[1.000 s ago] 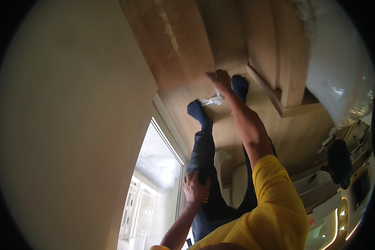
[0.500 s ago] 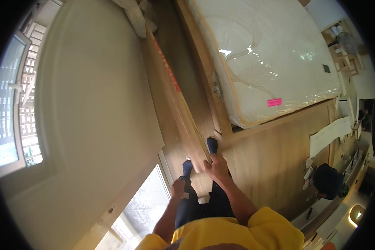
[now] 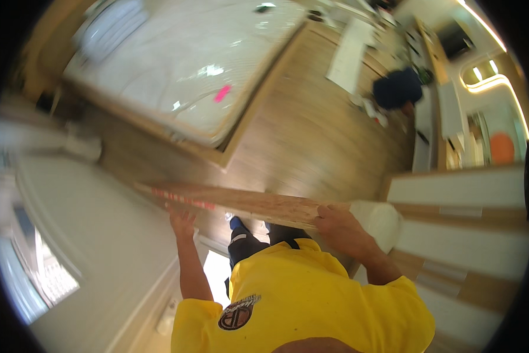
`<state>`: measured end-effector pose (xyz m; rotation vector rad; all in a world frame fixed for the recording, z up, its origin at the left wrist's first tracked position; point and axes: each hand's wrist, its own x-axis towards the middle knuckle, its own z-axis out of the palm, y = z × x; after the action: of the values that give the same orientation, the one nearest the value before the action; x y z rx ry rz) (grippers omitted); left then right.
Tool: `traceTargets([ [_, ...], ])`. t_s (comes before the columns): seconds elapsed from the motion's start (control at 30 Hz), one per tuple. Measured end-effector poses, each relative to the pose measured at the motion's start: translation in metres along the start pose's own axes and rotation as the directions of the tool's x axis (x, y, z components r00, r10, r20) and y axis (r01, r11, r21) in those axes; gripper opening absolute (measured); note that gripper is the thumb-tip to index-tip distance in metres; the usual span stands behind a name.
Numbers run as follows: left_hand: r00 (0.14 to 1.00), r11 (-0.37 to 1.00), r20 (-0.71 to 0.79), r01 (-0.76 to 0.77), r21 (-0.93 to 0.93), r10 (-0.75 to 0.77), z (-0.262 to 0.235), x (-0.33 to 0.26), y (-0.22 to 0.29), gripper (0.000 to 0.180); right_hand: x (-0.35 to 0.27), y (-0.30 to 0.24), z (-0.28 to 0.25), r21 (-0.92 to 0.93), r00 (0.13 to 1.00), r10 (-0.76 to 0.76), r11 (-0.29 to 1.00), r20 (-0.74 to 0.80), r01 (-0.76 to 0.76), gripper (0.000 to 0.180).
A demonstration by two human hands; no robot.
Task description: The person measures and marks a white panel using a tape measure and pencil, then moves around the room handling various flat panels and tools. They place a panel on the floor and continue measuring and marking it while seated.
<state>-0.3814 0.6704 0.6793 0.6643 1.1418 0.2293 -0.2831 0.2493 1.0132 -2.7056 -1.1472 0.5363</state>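
Observation:
A long wooden board (image 3: pixel 264 203) runs crosswise in front of my body, its narrow edge facing me and red printing along its left part. My right hand (image 3: pixel 338 226) is closed around the board near its right end. Just past that hand is a white, rounded, blurred covering (image 3: pixel 377 226); whether it is fixed to the board I cannot tell. My left hand (image 3: pixel 182 222) is beside the red-printed stretch with its fingers spread. Blur hides whether those fingertips touch the board.
Beyond the board, a plastic-wrapped mattress (image 3: pixel 158 76) lies in a wooden bed frame (image 3: pixel 250 120). A pale wall (image 3: pixel 94 229) is close on the left. At the far right a person in dark clothing (image 3: pixel 397 88) bends near a white panel (image 3: pixel 345 62). White-and-wood cabinetry (image 3: pixel 453 191) stands at right.
The view has turned right. The board has swung from pointing away from me to lying across my front. My left hand has moved from near my leg out toward the board's red-printed part.

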Motion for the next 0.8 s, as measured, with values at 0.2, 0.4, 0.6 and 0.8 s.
traceTargets([
  [0.2,0.862,0.831,0.044,0.472,0.295,-0.505,0.065,0.023,-0.094,0.061,-0.113,0.056,-0.049,0.102,0.961,0.149,0.987,-0.235,-0.128,0.009],
  [0.4,0.842,0.732,-0.077,0.505,0.458,-0.534,0.134,0.007,-0.194,0.027,-0.161,0.136,-0.078,0.272,0.869,0.281,0.946,-0.408,-0.179,0.018],
  [0.6,0.523,0.434,-0.083,0.776,0.457,-0.848,0.248,-0.103,-0.239,0.031,-0.233,0.230,-0.121,0.304,0.666,0.366,0.929,-0.651,-0.213,0.022],
  [0.8,0.535,0.377,-0.042,0.647,0.662,-0.844,0.367,-0.163,-0.321,0.030,-0.290,0.272,-0.163,0.307,0.357,0.383,0.917,-0.852,-0.254,0.019],
])
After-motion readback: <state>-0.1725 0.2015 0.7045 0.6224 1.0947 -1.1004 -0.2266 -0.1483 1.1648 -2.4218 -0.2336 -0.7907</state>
